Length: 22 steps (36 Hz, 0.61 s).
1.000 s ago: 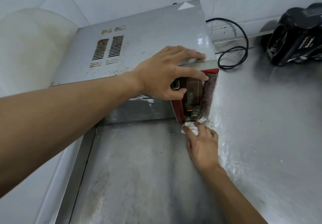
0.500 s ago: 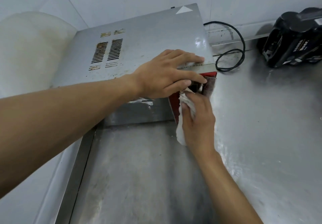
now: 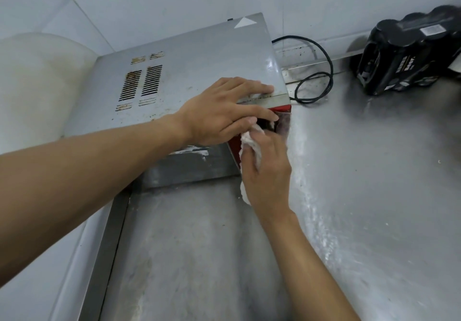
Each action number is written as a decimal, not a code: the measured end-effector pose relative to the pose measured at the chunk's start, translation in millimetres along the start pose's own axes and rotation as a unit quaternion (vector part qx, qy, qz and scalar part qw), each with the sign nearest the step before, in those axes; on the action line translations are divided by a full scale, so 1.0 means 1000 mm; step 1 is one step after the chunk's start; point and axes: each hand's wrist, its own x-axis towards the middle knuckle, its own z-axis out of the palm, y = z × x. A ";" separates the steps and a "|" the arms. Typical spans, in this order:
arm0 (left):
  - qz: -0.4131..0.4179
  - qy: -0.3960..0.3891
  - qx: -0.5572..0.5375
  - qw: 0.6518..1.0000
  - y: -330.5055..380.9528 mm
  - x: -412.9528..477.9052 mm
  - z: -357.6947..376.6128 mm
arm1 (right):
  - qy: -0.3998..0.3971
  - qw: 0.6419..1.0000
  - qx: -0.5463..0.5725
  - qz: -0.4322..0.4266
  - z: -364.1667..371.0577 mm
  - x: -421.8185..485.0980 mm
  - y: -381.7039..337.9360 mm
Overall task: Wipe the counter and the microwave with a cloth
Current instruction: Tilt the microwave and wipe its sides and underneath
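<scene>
A silver microwave [image 3: 189,71] with vent slots on top and a red front panel stands on the steel counter [image 3: 361,196]. My left hand [image 3: 224,111] lies over its top front corner, fingers reaching along the edge and down the front. My right hand [image 3: 268,171] holds a crumpled white cloth [image 3: 249,143] and presses it against the upper part of the red control panel, just below my left hand's fingers. Much of the panel is hidden by both hands.
A black power cord [image 3: 316,76] loops on the counter behind the microwave's right side. A shrink-wrapped pack of dark cans [image 3: 409,53] sits at the back right against the tiled wall. A pale rounded object [image 3: 37,83] stands left of the microwave.
My right hand has carried the cloth up from the foot of the control panel to its upper part. My left hand has stayed on the microwave's corner.
</scene>
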 end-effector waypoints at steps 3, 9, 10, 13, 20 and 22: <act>0.001 -0.001 0.001 1.000 0.001 0.000 0.000 | -0.051 0.998 0.022 0.043 0.003 -0.016 0.014; -0.005 -0.005 -0.003 1.000 0.002 0.001 -0.001 | -0.109 0.992 0.047 0.050 0.003 -0.028 0.018; -0.005 -0.005 -0.002 1.000 0.003 0.001 -0.001 | -0.114 0.992 0.035 0.042 0.005 -0.030 0.020; -0.008 -0.008 0.003 1.000 0.003 0.000 -0.001 | -0.122 0.991 -0.050 0.006 0.010 -0.034 0.026; -0.005 -0.006 0.001 1.000 0.003 0.001 0.000 | -0.188 0.978 -0.034 0.083 -0.017 -0.014 0.012; -0.004 -0.003 -0.001 1.000 0.002 0.000 0.000 | -0.156 0.984 -0.020 0.081 -0.021 -0.008 0.010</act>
